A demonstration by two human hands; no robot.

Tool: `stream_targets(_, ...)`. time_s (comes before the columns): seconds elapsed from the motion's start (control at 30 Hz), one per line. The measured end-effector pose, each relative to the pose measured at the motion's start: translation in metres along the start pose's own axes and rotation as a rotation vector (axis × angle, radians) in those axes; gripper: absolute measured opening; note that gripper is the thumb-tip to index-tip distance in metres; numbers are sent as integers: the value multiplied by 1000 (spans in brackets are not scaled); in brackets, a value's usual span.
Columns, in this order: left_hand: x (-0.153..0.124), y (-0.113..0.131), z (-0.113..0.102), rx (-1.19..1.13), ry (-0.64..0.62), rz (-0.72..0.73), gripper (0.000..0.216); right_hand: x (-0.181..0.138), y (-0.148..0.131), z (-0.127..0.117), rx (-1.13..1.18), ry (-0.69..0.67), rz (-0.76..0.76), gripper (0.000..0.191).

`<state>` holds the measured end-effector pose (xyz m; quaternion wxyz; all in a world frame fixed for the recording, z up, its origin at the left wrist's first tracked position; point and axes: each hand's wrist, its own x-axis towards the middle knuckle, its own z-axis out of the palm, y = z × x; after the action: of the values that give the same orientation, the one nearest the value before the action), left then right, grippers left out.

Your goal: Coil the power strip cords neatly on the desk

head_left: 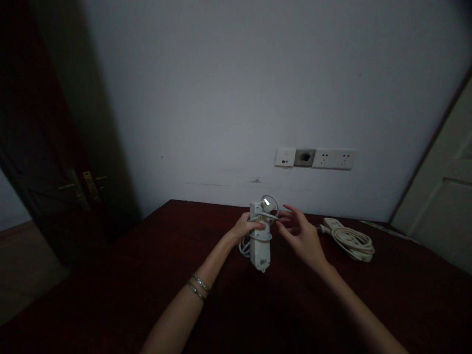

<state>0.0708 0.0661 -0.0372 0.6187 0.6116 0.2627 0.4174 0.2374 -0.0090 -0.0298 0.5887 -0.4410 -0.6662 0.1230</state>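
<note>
My left hand (246, 227) is closed round a white power strip (260, 246), held upright above the dark red table (147, 275). Its white cable (244, 247) is wound around the strip, and the plug (266, 203) sits at the top. My right hand (302, 235) is just right of the strip, fingers spread and curved, fingertips touching or nearly touching the cable loop near the top. Two thin bangles ring my left wrist.
A second cream power strip with its cable coiled (350, 238) lies on the table at the right. Wall sockets (315, 158) sit on the white wall behind. A dark door with a handle (79, 186) stands at the left, a pale door (442, 196) at the right.
</note>
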Motion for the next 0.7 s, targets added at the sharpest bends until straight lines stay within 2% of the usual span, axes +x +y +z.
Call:
stream_targets(0.17, -1, -4, 3, -77, -21, -116, 33, -2, 7, 2, -289, -9, -108, 44)
stream_targets(0.37, -3, -11, 7, -83, -41, -189, 29, -2, 18, 5, -451, 36, -152, 42)
stream_targets(0.5, -1, -14, 6, -81, -61, -203, 32, -2, 22, 7, -425, 57, -189, 43)
stream_targets(0.7, 0, -13, -2, -25, -108, -199, 38, -2, 17, 10, -214, 52, -102, 41)
